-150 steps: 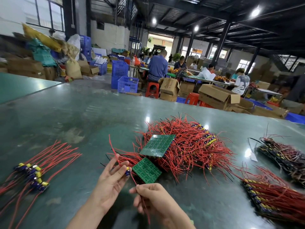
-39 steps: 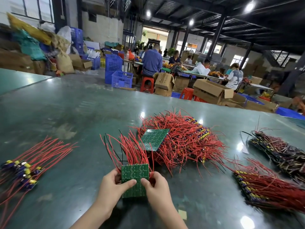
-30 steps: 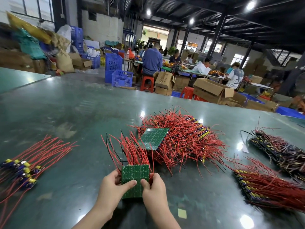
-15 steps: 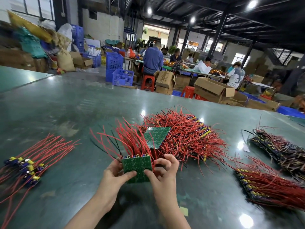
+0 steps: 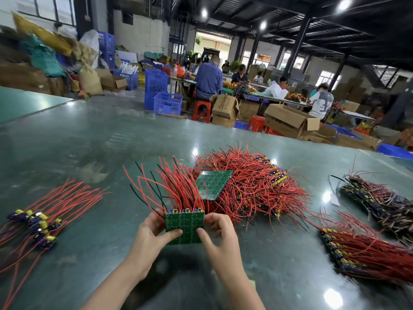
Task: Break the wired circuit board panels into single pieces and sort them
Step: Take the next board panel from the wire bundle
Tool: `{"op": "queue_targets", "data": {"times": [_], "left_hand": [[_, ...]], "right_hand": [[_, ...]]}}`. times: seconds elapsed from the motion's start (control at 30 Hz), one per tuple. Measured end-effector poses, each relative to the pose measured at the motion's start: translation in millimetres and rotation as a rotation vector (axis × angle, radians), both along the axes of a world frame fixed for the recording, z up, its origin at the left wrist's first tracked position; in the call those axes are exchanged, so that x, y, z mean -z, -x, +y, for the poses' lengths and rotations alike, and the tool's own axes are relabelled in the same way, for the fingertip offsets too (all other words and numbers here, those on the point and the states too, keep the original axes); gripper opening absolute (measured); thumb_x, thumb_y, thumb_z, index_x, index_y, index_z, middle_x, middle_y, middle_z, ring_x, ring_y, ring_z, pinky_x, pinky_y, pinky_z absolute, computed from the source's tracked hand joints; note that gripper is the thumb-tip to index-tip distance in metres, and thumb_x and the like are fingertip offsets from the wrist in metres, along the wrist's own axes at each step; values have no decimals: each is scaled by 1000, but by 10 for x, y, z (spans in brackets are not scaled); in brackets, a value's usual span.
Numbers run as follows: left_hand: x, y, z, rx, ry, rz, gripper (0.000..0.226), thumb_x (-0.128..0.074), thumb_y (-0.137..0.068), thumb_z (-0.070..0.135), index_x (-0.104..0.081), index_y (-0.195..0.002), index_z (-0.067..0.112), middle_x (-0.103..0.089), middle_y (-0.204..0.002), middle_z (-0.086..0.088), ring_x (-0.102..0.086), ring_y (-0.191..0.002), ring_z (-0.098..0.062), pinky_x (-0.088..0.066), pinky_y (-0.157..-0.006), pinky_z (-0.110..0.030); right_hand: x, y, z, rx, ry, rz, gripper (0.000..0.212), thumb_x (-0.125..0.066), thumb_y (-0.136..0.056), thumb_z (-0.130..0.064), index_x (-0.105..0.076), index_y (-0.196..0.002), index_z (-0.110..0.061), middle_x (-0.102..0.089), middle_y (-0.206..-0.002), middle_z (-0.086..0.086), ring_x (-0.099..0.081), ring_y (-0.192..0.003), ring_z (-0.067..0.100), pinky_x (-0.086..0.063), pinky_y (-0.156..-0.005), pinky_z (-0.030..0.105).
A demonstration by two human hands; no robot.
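Green circuit board panel (image 5: 185, 227), no legible writing, gripped by both hands (image 5: 154, 231) (image 5: 220, 233).

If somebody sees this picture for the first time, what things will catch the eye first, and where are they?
First, the big heap of red wires at the table's middle, with a green board lying on it. Next, the green panel held up in front by the left hand and the right hand, its red wires fanning away from the person. Smaller wired bundles lie at the left and right.
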State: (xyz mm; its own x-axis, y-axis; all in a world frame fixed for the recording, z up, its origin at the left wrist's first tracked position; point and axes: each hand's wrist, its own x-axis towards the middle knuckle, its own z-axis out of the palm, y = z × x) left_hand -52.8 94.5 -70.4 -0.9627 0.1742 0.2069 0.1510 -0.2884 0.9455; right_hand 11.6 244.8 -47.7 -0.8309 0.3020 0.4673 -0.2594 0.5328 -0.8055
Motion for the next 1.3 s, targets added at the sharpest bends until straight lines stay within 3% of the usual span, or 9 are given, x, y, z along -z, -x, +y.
{"op": "queue_targets", "data": {"times": [0.2,0.3,0.4,0.57,0.73,0.97,1.07,1.2,1.3], "left_hand": [[33,5,-8,-20,95,52,35,-75,-65,-14,-60,-85,11,-73,-81,5,-66,-75,-2,-48,-72,-10],[50,-8,-9,17,111,51,35,-77,-65,-12,-61,-88,9,-73,-85,1,-67,-79,-5,-49,-73,-12],[42,-34,18,69,120,29,40,-77,-66,-10,-63,-97,12,-75,-94,1,-69,-86,-7,-49,-75,-12],[44,-55,18,143,133,-3,38,-74,-73,-4,-65,-106,13,-74,-103,1,-68,-95,-9,-50,-78,-15],[68,-40,-14,159,172,-70,38,-78,-69,-7,-67,-100,10,-75,-96,-4,-70,-88,-13,-52,-71,-18],[58,-25,-8,136,231,-115,37,-80,-64,-7,-68,-95,10,-75,-89,-5,-71,-84,-17,-55,-73,-26],[48,-39,-2,93,251,-97,37,-80,-64,-9,-69,-93,11,-76,-87,-4,-71,-80,-14,-55,-73,-27],[66,-53,-13,21,291,-53,37,-82,-62,-8,-69,-89,14,-76,-84,1,-70,-76,-8,-53,-67,-16],[79,-71,-15,-20,308,-45,37,-83,-61,-7,-69,-87,14,-75,-83,3,-70,-76,-8,-53,-68,-18]], "right_hand": [[49,13,30,-17,-138,-115,30,-70,-83,-16,-57,-105,-33,-56,-103,-11,-48,-101,8,-34,-89,13],[25,19,41,-77,-23,-199,30,-67,-86,-15,-58,-102,-39,-57,-107,-10,-47,-105,12,-38,-92,21],[-21,6,21,-154,138,-230,23,-65,-88,-9,-65,-97,-30,-65,-102,-1,-60,-98,21,-49,-89,38],[-76,-24,98,-213,147,-292,27,-63,-88,-6,-66,-103,-28,-73,-95,-12,-66,-92,-1,-49,-81,15],[-71,-33,93,-190,-20,-336,26,-63,-88,-12,-67,-110,-24,-72,-101,-12,-63,-96,-4,-48,-89,19],[-57,-35,113,-173,-9,-446,19,-66,-87,-18,-70,-104,-24,-73,-96,-9,-66,-93,4,-52,-87,25],[-34,-41,57,-111,-35,-416,15,-66,-85,-18,-72,-100,-21,-74,-91,-4,-67,-89,12,-51,-82,27],[4,-53,-51,-29,-39,-377,12,-68,-84,-18,-73,-94,-21,-73,-83,-3,-63,-76,6,-48,-71,18],[1,-66,-96,11,-51,-378,10,-67,-85,-19,-73,-93,-18,-72,-81,1,-61,-73,10,-46,-69,20]]}}
